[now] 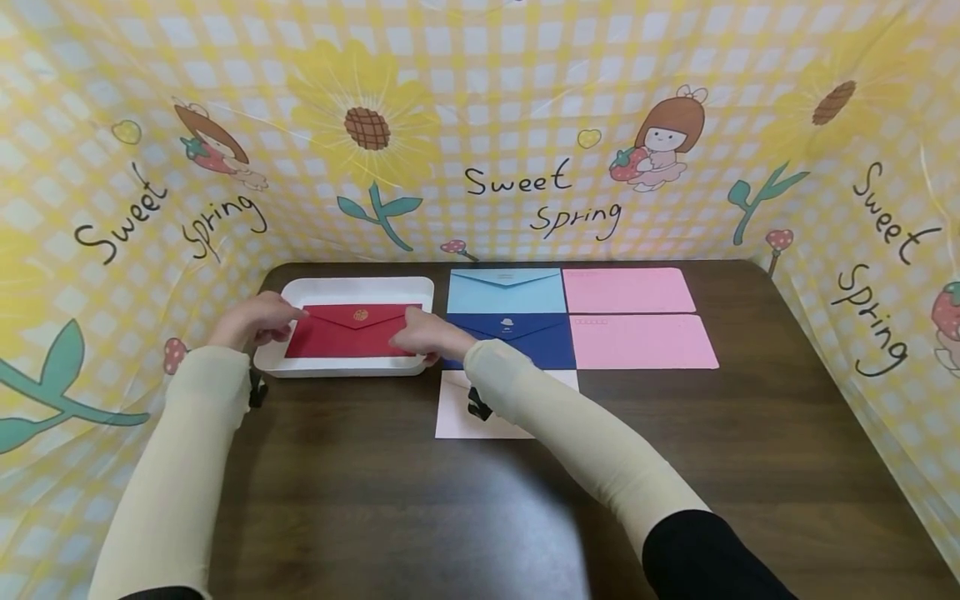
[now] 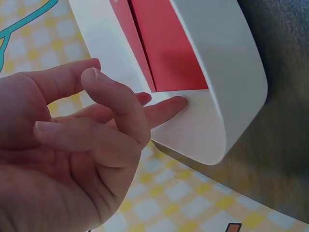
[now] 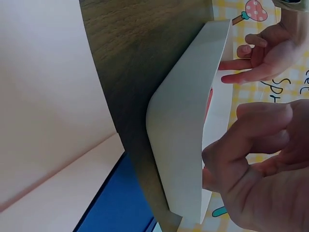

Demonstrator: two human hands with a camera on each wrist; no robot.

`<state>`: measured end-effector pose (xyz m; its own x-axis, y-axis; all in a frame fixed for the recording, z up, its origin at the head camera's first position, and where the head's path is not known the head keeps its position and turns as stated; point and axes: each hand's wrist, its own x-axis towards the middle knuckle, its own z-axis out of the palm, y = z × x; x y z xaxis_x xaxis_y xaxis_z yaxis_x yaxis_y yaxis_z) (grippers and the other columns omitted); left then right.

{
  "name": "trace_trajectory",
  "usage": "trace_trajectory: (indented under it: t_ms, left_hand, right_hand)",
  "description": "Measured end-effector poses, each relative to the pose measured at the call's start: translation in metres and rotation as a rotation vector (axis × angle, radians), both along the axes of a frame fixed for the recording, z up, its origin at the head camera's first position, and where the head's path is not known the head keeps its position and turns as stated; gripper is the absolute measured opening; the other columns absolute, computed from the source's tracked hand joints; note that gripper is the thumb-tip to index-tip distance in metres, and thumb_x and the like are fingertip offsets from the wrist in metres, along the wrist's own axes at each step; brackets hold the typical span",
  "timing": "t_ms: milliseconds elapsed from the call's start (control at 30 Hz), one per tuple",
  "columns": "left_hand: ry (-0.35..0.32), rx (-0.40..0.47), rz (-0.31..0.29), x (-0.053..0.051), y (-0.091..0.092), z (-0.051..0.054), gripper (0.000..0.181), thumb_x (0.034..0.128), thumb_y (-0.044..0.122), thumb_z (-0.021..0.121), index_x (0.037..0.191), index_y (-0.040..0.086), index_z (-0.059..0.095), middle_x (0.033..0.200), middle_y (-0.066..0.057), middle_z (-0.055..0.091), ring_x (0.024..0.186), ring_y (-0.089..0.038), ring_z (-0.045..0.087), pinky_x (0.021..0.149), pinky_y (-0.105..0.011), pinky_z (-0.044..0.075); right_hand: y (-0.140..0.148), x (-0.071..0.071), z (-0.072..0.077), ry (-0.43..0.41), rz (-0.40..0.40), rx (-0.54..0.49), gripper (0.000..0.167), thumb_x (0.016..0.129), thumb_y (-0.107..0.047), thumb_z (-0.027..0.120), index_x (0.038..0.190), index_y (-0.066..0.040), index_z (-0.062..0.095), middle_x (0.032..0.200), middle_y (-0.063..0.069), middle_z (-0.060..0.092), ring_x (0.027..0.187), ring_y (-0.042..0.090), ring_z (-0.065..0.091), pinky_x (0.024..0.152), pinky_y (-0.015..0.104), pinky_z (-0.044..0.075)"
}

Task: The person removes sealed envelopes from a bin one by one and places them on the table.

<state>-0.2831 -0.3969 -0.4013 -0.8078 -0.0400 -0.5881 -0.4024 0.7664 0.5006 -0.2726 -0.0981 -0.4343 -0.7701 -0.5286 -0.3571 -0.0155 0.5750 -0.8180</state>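
Observation:
A red envelope (image 1: 352, 340) with a gold emblem lies flap side up inside a shallow white tray (image 1: 352, 287), toward the table's left. At its left end, my left hand (image 1: 258, 323) reaches over the tray rim with a finger extended. In the left wrist view, fingers of the left hand (image 2: 96, 130) point into the tray (image 2: 244, 82) close to the envelope's (image 2: 171, 53) edge, other fingers loosely bent. My right hand (image 1: 433, 335) is at the envelope's right end, index pointing down. Its fingertips are partly hidden behind the tray wall (image 3: 178, 121) in the right wrist view.
Right of the tray lie a light blue envelope (image 1: 506, 293), a dark blue envelope (image 1: 543, 346) and two pink envelopes, one behind (image 1: 628, 290) and one in front (image 1: 645, 343). A pale pink envelope (image 1: 459, 412) lies under the right forearm. Checked cloth (image 1: 487, 100) surrounds the brown table (image 1: 360, 483).

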Motion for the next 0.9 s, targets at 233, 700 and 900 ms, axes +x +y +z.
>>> trace_trajectory:
  t_ms: [233,700,900]
  left_hand:
    - [-0.023,-0.005,0.017,-0.003,0.004,0.0,0.039,0.1076,0.026,0.056,0.072,0.013,0.047,0.061,-0.001,0.053,0.048,-0.006,0.04,0.05,-0.02,0.035]
    - [-0.034,-0.015,0.007,-0.001,0.006,-0.002,0.041,0.1067,0.028,0.058,0.071,0.015,0.044,0.061,-0.001,0.052,0.049,-0.006,0.038,0.05,-0.02,0.032]
    - [-0.029,-0.038,-0.014,0.0,0.009,-0.001,0.042,0.1058,0.03,0.06,0.07,0.014,0.045,0.062,-0.001,0.052,0.049,-0.007,0.039,0.05,-0.02,0.032]
  right_hand:
    - [-0.001,0.002,0.001,-0.015,-0.01,-0.017,0.02,0.102,-0.017,0.065,0.107,-0.001,0.054,0.069,0.004,0.047,0.048,0.015,0.043,0.047,0.026,0.048]
    - [0.001,-0.007,-0.006,-0.168,-0.165,-0.198,0.033,0.102,-0.019,0.068,0.123,0.001,0.052,0.083,0.018,0.056,0.044,0.014,0.042,0.049,0.026,0.047]
    - [0.001,-0.008,-0.008,-0.205,-0.227,-0.245,0.044,0.103,-0.02,0.068,0.133,0.001,0.044,0.123,0.031,0.058,0.045,0.014,0.042,0.049,0.025,0.046]
